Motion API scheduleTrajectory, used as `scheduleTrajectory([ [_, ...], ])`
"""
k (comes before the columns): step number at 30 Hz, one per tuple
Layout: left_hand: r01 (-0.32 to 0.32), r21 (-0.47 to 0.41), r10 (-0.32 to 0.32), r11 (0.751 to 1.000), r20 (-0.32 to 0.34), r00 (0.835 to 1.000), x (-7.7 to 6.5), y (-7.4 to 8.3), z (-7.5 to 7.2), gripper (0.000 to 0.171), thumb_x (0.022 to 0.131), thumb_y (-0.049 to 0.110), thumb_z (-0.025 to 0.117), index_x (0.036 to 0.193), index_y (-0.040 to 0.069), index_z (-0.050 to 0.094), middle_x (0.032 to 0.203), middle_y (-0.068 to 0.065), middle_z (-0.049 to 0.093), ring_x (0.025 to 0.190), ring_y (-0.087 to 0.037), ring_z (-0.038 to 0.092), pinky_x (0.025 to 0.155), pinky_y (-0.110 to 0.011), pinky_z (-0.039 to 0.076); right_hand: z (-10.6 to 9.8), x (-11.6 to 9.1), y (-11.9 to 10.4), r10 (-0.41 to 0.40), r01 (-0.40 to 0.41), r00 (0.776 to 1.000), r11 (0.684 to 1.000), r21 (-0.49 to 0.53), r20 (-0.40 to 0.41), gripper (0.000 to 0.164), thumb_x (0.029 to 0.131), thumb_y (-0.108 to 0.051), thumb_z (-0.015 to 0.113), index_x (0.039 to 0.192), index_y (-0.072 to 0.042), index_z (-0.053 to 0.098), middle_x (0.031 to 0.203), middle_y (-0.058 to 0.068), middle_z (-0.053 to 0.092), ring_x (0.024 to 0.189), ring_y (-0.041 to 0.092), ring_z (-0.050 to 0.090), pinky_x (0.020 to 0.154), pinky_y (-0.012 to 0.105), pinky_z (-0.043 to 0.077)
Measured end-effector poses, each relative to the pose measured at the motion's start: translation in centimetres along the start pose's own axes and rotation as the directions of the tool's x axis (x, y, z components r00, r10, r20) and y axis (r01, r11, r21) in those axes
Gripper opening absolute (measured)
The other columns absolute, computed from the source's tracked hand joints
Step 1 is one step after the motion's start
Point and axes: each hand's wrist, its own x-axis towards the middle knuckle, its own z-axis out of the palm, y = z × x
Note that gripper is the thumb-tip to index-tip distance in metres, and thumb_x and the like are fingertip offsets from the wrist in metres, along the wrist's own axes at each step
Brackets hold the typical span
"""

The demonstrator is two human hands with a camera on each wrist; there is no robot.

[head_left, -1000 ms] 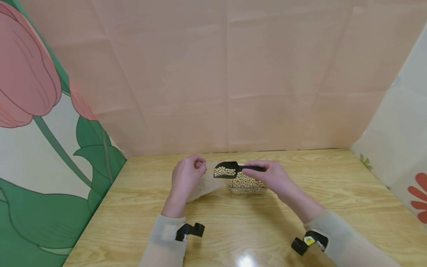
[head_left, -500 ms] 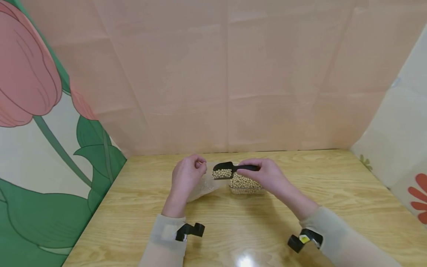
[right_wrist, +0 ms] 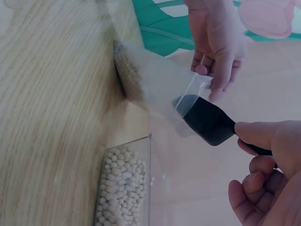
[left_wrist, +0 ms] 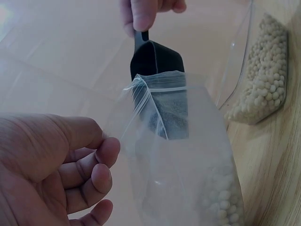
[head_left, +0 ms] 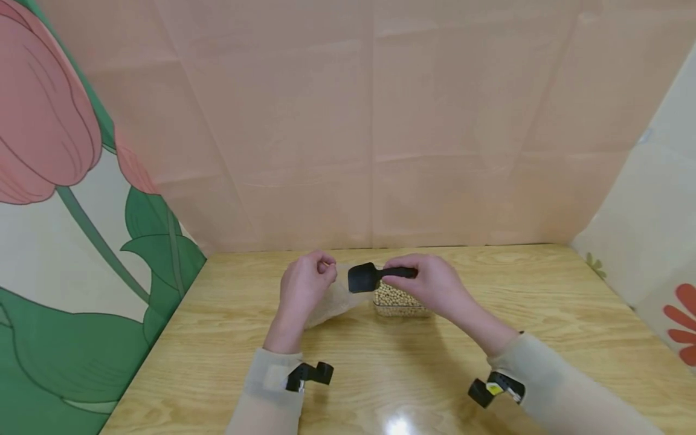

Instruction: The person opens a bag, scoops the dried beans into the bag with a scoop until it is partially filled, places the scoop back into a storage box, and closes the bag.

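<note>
My left hand (head_left: 307, 281) pinches the upper edge of a clear zip bag (left_wrist: 178, 179) between thumb and forefinger. Pale round beans (left_wrist: 225, 200) lie in the bottom of the bag. My right hand (head_left: 432, 281) grips the handle of a black scoop (head_left: 363, 278), turned so that its back shows in the head view. In the left wrist view the scoop's front part is inside the bag's mouth, and its visible hollow looks bare of beans. To the right of the bag stands a clear plastic box (right_wrist: 123, 188) filled with the same beans, partly below my right hand.
Everything stands on a wood-grain table (head_left: 359, 374). A pink cloth backdrop (head_left: 370, 133) rises behind its far edge, with a tulip-printed panel (head_left: 49, 109) on the left and a pale floral panel (head_left: 647, 241) on the right.
The scoop has moved slightly left toward the bag and rolled over; the beans seen in it earlier no longer show. My left hand has stayed in place holding the bag.
</note>
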Motion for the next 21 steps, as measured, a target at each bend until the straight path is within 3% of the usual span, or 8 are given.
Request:
scheduleTrajectory([
  [9,-0.008,-0.006,0.008,1.000,0.000,1.000,-0.1,-0.1,-0.1,0.015,0.103,0.016,0.073,0.112,0.011,0.083,0.085,0.004,0.075,0.068,-0.014,0.064,0.067,-0.036,0.051,-1.4,-0.4,-0.7,-0.035,0.034,0.999,0.999,-0.035,-0.016,0.027,0.098,-0.031,0.087,0.121,-0.017,0.086,0.121,0.008,0.081,0.076,0.015,0.063,0.068,0.036,0.051],
  [15,0.006,-0.014,-0.006,1.000,0.009,1.000,0.0,-0.1,-0.1,0.016,0.103,0.015,0.071,0.112,0.010,0.083,0.085,0.004,0.075,0.068,-0.015,0.064,0.066,-0.036,0.051,-3.2,-0.9,-0.3,-0.013,0.013,1.000,1.000,-0.003,-0.005,0.026,0.099,-0.031,0.086,0.122,-0.020,0.085,0.123,0.008,0.079,0.072,0.017,0.061,0.063,0.036,0.049],
  [21,0.011,-0.017,-0.011,1.000,0.006,1.000,0.0,-0.1,-0.1,0.014,0.103,0.016,0.071,0.110,0.012,0.083,0.084,0.005,0.075,0.066,-0.015,0.063,0.067,-0.036,0.051,-5.2,-1.5,0.7,-0.015,0.014,1.000,0.999,-0.032,-0.014,0.031,0.099,-0.033,0.085,0.125,-0.016,0.084,0.131,0.013,0.077,0.082,0.019,0.066,0.066,0.035,0.052],
])
